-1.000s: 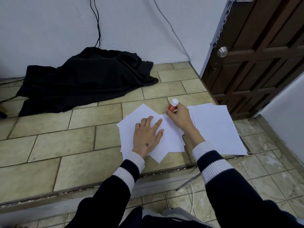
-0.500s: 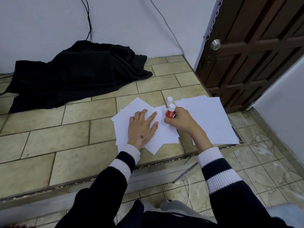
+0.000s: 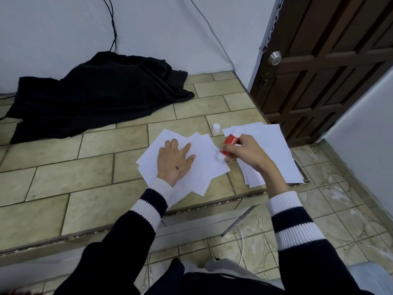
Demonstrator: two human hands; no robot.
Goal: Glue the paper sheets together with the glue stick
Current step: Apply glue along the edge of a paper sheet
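A fanned pile of white paper sheets lies on the tiled step. My left hand rests flat on it, fingers spread. My right hand grips a red glue stick, tilted with its lower white tip touching the right edge of the pile. The stick's white cap stands on the tile just behind the sheets. A second stack of white sheets lies to the right, partly under my right hand and forearm.
A black cloth is heaped against the back wall at the left. A brown wooden door with a metal knob stands at the right. The step's front edge drops to a lower patterned floor near me.
The glue stick's cap has come off and now stands on the tile. My right hand has tipped the stick over so its tip meets the paper. My left hand stays flat.
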